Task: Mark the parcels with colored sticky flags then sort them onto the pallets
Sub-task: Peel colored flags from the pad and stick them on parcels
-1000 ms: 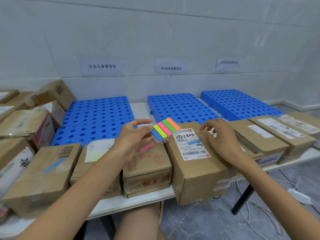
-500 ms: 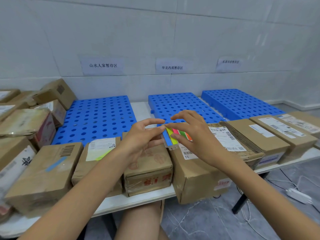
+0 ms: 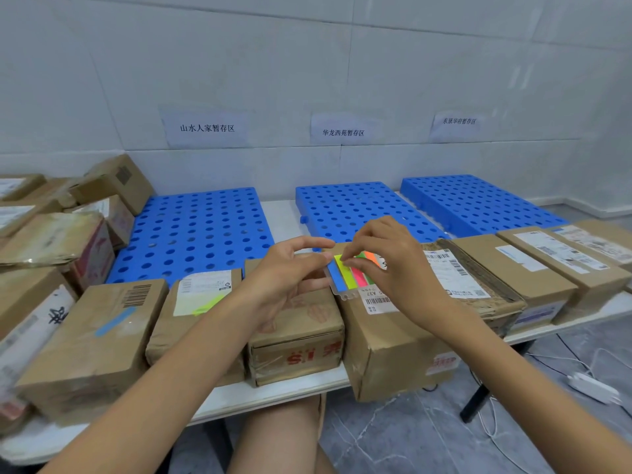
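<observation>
Matt creased cardboard parcels (image 3: 92,340), glossy perforated plastic pallets (image 3: 195,234), w/ paper labels (image 3: 451,278).

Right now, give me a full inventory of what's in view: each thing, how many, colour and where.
Pallets: three, blue, perforated, side by side at the back of the table, nothing on them.
Wall signs: three, white paper, one above each pallet.
Parcels: brown cardboard, a row along the front edge plus a pile at far left; exact count unclear.
Stuck flags: one blue, one yellow-green, on the two front-left parcels.
Flag pad: one, with blue, yellow, pink, green and orange strips, over the middle parcels.
Table: one, white.
Cables: white, on the floor at right.
Left hand: holds the pad.
Right hand: pinches at the flags.
</observation>
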A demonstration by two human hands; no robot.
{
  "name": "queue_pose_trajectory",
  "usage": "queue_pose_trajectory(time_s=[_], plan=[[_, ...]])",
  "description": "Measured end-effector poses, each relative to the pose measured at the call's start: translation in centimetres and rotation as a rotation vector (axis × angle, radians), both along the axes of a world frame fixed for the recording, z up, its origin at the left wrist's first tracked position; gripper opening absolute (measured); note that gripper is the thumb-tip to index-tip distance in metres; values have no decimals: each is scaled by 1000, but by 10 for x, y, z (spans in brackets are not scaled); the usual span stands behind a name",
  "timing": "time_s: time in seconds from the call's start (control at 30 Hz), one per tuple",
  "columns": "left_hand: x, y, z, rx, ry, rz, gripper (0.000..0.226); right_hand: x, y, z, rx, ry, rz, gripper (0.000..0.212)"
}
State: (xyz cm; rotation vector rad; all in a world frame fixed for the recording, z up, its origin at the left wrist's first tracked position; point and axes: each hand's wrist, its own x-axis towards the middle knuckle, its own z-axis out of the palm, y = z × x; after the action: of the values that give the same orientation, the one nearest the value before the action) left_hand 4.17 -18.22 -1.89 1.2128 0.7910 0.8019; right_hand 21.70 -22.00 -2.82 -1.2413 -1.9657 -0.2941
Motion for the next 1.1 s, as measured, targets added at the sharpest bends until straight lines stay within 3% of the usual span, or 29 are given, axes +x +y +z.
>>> queue_pose_trajectory(time_s=[0.27,0.43,0.73,0.9,1.1], plan=[[3,1,-3,-45,-47,-31,21,-5,-7,0,-9,97,50,14],[4,1,-2,-39,-59,-38,25,-5,-9,2,-32,136,66,8],[11,-2,-1,26,32,50,26,-3,-11,4,-61,113,48,8],[19,4,3,38,63,265,17,16,-23,11,-178,278,65,6],[36,10,4,38,89,331,13,65,-35,23,-314,759,-21,6]])
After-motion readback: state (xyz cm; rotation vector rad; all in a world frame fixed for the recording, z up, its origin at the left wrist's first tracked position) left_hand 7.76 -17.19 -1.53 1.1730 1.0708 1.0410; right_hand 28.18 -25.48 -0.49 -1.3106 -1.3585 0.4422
